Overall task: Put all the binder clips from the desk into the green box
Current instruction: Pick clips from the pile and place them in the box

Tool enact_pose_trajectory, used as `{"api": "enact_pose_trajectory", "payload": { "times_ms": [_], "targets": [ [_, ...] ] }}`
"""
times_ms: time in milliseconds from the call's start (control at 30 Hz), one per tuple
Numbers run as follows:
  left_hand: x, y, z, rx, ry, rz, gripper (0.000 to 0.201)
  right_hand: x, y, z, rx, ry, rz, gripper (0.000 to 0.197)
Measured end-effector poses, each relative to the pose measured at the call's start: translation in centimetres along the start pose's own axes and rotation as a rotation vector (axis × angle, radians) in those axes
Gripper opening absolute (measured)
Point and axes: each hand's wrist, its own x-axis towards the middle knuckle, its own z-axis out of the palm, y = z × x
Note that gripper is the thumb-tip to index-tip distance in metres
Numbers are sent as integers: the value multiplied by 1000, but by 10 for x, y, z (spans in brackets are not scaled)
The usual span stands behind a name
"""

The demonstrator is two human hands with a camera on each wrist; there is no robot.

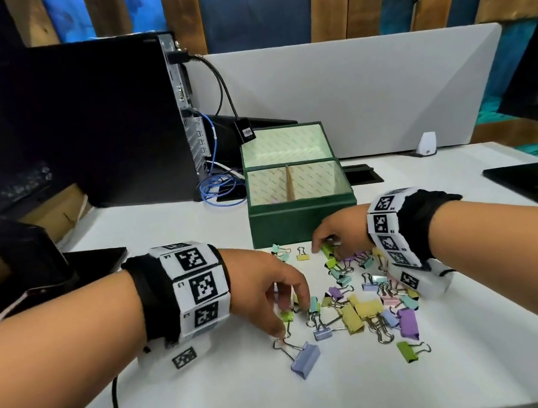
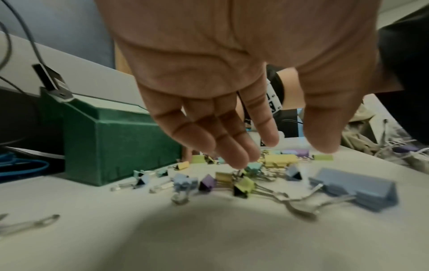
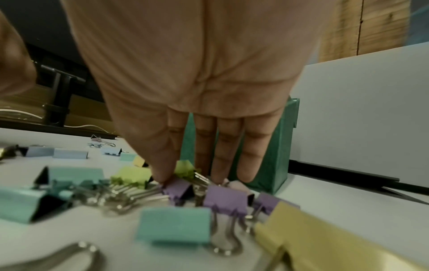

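Your left hand [image 1: 270, 293] is hanging palm-down over the near left edge of the pile of binder clips [image 1: 360, 298] on the white desk [image 1: 219, 401]. Its fingers [image 2: 234, 146] are lying straight and close together with the thumb held apart, gripping nothing. Your right hand [image 1: 340, 231] is reaching down at the far edge of the pile, just in front of the green box [image 1: 301, 223]. Its fingertips [image 3: 162, 174] are touching a purple clip [image 3: 177, 188] and green ones beside it; whether they are pinching any clip, I cannot tell. The box is standing open, its lid tilted back, and a divider is splitting its inside in two. A large blue clip [image 1: 305, 359] is lying nearest you, apart from the heap.
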Motion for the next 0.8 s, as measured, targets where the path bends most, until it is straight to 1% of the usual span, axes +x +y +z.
{"api": "enact_pose_trajectory", "payload": {
  "times_ms": [100,267,333,433,500,633,700,800],
  "targets": [
    [-2,11,9,17,-52,39,44,-2,-1,0,-17,19,4,43],
    [-2,24,17,52,-79,129,49,-2,-2,2,-16,33,24,37],
    [2,25,21,118,-102,133,47,-5,-1,1,6,49,13,35],
    [7,24,26,171,-111,97,42,-10,4,-1,70,123,-16,30],
    [9,23,28,181,-99,93,39,-15,7,-5,191,186,-12,28],
    [8,20,22,113,-16,98,33,-21,14,-19,570,302,22,17],
    [5,17,11,-5,49,85,31,-21,13,-29,835,324,55,13],
    [-3,11,-7,-294,187,63,21,-15,9,-44,1132,343,73,19]
  ]
}}
